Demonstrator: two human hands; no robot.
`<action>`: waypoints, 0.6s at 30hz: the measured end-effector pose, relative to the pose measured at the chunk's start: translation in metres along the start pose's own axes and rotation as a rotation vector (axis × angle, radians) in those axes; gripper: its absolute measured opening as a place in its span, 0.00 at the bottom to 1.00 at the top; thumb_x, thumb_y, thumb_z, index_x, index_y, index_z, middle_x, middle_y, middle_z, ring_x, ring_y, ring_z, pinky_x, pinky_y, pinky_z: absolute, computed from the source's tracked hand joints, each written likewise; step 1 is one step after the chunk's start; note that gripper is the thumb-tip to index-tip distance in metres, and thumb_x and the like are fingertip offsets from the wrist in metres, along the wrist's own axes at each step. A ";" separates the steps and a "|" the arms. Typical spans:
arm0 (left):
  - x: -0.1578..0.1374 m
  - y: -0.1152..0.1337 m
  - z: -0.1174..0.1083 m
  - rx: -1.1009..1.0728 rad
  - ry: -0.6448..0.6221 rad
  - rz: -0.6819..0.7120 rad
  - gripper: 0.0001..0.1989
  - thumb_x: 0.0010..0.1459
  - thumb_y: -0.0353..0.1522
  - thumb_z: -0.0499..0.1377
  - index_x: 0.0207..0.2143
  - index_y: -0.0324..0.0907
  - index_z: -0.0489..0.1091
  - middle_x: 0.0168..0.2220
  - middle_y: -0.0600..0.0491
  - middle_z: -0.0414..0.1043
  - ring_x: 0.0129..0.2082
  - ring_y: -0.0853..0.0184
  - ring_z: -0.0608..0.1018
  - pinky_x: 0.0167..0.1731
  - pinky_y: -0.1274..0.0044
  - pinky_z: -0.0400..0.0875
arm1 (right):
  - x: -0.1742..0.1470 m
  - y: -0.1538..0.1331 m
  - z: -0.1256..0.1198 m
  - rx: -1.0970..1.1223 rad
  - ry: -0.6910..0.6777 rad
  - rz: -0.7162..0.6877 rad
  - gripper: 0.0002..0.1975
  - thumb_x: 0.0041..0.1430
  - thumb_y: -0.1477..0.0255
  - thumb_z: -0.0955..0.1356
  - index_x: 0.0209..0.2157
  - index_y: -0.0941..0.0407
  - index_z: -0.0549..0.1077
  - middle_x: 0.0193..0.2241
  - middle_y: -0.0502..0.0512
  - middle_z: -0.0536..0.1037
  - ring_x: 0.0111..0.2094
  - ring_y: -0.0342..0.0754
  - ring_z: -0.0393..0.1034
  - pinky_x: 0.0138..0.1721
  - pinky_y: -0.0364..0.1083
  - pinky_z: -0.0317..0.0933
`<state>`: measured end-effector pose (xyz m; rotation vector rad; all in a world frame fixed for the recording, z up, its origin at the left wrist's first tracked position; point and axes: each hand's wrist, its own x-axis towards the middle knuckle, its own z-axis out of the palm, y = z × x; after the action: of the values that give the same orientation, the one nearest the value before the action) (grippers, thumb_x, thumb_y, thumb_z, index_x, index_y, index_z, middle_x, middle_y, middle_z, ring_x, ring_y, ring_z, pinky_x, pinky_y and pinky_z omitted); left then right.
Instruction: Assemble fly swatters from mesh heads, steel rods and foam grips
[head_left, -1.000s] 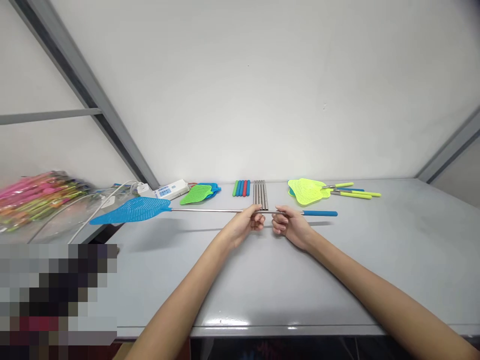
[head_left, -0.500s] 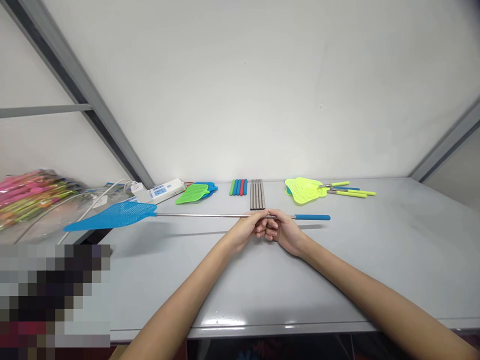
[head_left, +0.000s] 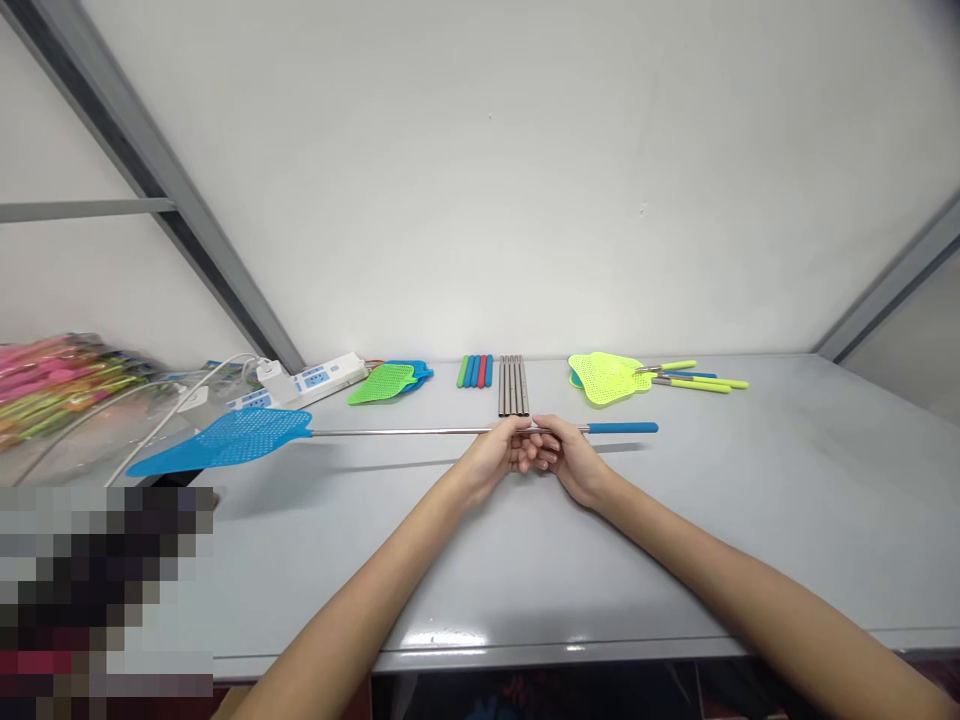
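A blue fly swatter (head_left: pixel 236 438) with a long metal rod and a blue grip is held level above the table, its head to the left. My left hand (head_left: pixel 493 460) is closed on the rod near its right part, thumb on top. Right beside it, my right hand (head_left: pixel 571 455) is closed on the rod just left of the blue grip. The fingers of both hands meet below the rod. Just beyond them lies a row of several metal tubes (head_left: pixel 514 386), and left of those several coloured grips (head_left: pixel 475 371) in green, blue and red.
At the back left lie a green swatter head (head_left: pixel 381 384), a blue swatter head (head_left: pixel 421 372) and a white power strip (head_left: pixel 330 376) with cables. Finished-looking yellow swatters (head_left: pixel 611 378) are stacked at the back right. Bagged colourful items (head_left: pixel 67 375) sit at far left. A wall closes off the back.
The swatter head has turned slightly about the rod and now shows more of its face. Both hands stay on the rod, with small finger shifts.
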<state>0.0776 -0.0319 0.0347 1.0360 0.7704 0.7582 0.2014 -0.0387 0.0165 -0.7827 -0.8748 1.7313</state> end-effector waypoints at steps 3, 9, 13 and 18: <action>0.003 -0.003 0.001 -0.022 0.025 -0.002 0.14 0.51 0.36 0.52 0.23 0.35 0.71 0.19 0.52 0.67 0.19 0.73 0.69 0.22 0.81 0.61 | 0.001 0.000 0.001 0.001 0.065 -0.005 0.19 0.48 0.69 0.63 0.09 0.57 0.57 0.08 0.47 0.62 0.13 0.38 0.50 0.18 0.41 0.47; 0.007 -0.007 0.000 -0.037 0.069 -0.015 0.13 0.50 0.35 0.52 0.21 0.36 0.68 0.19 0.53 0.67 0.20 0.73 0.70 0.23 0.81 0.62 | 0.000 0.001 0.005 0.024 0.153 0.002 0.18 0.46 0.70 0.64 0.09 0.56 0.57 0.08 0.45 0.58 0.13 0.38 0.51 0.18 0.40 0.50; 0.007 -0.007 0.001 -0.022 0.070 0.003 0.13 0.50 0.35 0.52 0.21 0.36 0.69 0.19 0.53 0.67 0.20 0.73 0.69 0.23 0.82 0.62 | -0.001 0.000 0.006 0.040 0.183 -0.001 0.20 0.46 0.67 0.65 0.08 0.56 0.56 0.08 0.45 0.57 0.13 0.38 0.51 0.18 0.41 0.50; 0.007 -0.011 0.008 0.007 0.112 0.080 0.13 0.50 0.35 0.52 0.19 0.36 0.68 0.17 0.55 0.64 0.19 0.74 0.68 0.20 0.82 0.60 | 0.000 0.000 0.003 0.049 0.179 0.004 0.22 0.46 0.64 0.67 0.08 0.56 0.54 0.09 0.45 0.58 0.14 0.38 0.52 0.18 0.42 0.50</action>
<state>0.0896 -0.0333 0.0261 1.0423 0.8316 0.8880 0.1983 -0.0395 0.0179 -0.8919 -0.7083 1.6515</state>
